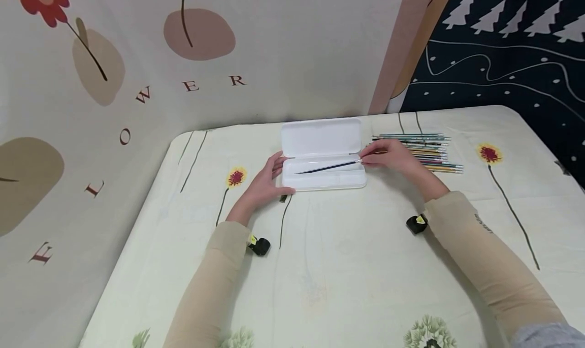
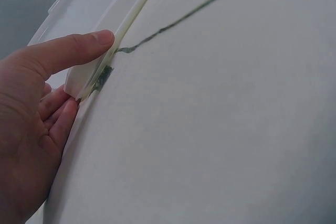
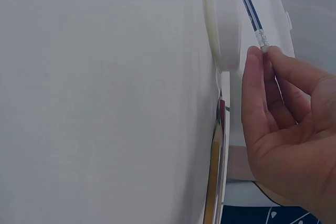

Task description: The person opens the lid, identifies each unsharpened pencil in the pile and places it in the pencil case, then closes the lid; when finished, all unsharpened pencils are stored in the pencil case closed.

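Beige sleeves (image 1: 489,261) lie nearest; the left hand (image 1: 264,183) grips the white pencil case's (image 1: 322,137) end, the right hand (image 1: 389,155) tightly pinches a blue pencil's (image 1: 329,167) ferrule end over it. Probably light, stiff, brittle-tipped: best held mid-barrel.

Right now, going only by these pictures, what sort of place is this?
Probably a room in a home, though that is not certain: a flower-printed cloth covers the work surface, behind it are a pale backdrop lettered FLOWER and a dark tree-patterned covering.
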`<act>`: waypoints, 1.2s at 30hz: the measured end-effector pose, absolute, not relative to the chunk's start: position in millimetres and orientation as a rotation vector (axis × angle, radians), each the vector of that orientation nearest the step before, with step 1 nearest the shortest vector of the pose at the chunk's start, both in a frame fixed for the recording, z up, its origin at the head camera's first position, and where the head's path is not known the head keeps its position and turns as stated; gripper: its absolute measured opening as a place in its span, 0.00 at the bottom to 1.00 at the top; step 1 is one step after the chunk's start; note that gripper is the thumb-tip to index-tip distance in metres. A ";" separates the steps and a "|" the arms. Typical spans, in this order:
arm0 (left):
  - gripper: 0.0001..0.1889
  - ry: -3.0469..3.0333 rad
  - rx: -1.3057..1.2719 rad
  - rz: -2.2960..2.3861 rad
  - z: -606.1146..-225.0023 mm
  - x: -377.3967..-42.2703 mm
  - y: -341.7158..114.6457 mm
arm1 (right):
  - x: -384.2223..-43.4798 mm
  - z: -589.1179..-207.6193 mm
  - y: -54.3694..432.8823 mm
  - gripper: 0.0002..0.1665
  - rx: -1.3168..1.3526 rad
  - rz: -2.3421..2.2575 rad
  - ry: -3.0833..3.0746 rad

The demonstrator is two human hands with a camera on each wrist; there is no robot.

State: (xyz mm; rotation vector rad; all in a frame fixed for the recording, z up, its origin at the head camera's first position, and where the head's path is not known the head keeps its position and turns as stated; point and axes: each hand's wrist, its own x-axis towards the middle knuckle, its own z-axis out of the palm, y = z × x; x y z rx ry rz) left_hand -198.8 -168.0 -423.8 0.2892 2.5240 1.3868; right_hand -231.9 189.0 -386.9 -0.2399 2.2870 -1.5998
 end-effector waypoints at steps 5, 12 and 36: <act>0.58 2.524 0.290 1.388 -424.1 -198.4 -167.9 | -233.3 -388.4 184.7 0.19 -0.282 -1.549 2.313; 0.58 2.529 0.284 1.379 -423.0 -197.7 -167.7 | -234.0 -391.0 182.7 0.18 -0.310 -1.590 2.285; 0.58 2.535 0.275 1.361 -424.6 -198.7 -168.7 | -231.9 -384.1 185.1 0.21 -0.281 -1.533 2.272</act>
